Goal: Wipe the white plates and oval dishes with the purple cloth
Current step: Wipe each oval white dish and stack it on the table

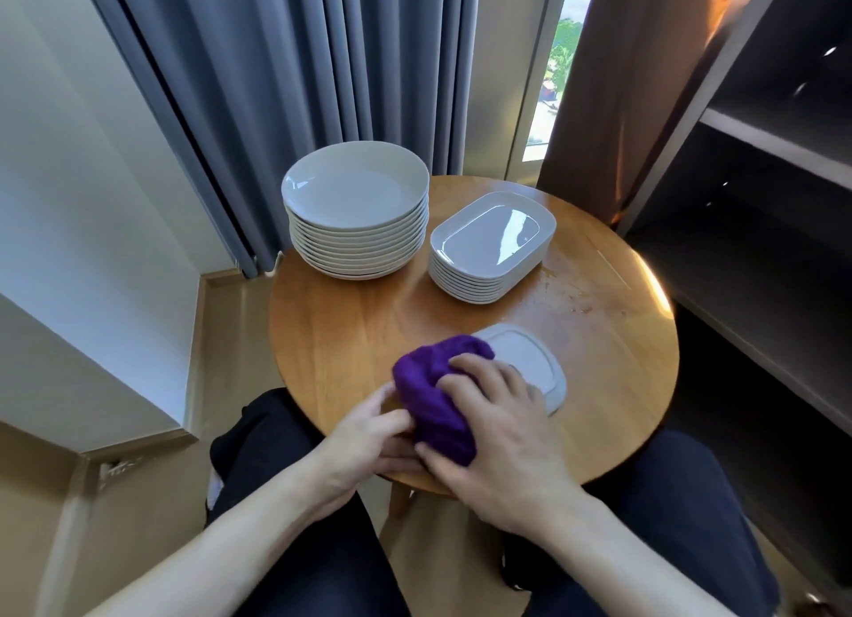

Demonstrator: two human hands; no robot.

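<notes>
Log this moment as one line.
step: wiping oval dish | right hand: grips purple cloth on dish | left hand: beside cloth, hold unclear | stacks: plates, oval dishes

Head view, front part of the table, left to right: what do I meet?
Left hand → purple cloth → single oval dish. The right hand overlaps cloth and dish, so it is left out.

oval dish [530, 363] half hidden, beneath purple cloth [433, 399]
</notes>
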